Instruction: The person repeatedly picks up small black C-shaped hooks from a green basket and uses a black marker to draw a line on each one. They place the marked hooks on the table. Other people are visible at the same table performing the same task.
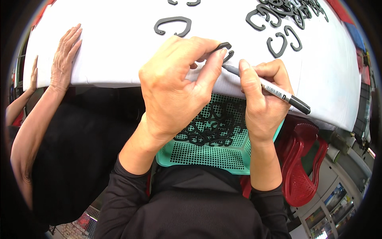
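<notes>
Another person's hand (65,55) lies flat on the white worktop (119,51). Left hand (175,85) pinches a black C-shaped clip (225,48) at the worktop edge, right hand (260,99) grips a marker pen (278,92) touching it. Underneath, the teal mesh basket (207,153) holds more black clips.

I pinched a small black C-shaped clip (225,49) between thumb and forefinger of my left hand (175,85), just above the near edge of the white-covered table (119,51). My right hand (260,99) gripped a grey marker pen (274,91) with a black cap, slanted, its tip touching the clip. Both sat over that table edge.
</notes>
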Motion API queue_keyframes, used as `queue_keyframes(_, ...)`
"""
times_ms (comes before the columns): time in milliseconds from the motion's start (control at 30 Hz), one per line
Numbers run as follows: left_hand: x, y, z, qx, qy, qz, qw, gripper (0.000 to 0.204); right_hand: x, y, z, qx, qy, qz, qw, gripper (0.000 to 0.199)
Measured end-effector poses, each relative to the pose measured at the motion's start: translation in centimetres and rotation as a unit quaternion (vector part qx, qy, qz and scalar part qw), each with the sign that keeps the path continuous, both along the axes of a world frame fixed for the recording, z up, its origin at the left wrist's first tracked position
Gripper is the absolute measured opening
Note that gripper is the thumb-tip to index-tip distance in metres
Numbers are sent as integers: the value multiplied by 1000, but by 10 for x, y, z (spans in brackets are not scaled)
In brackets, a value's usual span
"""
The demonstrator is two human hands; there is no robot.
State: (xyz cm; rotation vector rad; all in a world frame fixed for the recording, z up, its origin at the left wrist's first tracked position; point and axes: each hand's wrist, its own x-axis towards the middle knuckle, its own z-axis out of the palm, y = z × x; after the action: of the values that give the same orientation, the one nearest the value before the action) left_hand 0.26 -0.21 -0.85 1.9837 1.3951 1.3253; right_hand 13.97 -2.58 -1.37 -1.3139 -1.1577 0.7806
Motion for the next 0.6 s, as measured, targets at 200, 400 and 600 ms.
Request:
queue_keyframes(200, 0, 0, 0, -8, 5, 4, 1000, 13, -1, 1, 1, -5, 4, 0, 1000, 22)
queue_keyframes(400, -3, 1, -1, -2, 15, -7, 1000, 14, 1, -3, 2, 9, 17, -13, 1000, 20)
queue_keyframes(600, -17, 1, -9, 15, 33, -50, 998, 23, 12, -5, 11, 35, 57, -25, 997, 20)
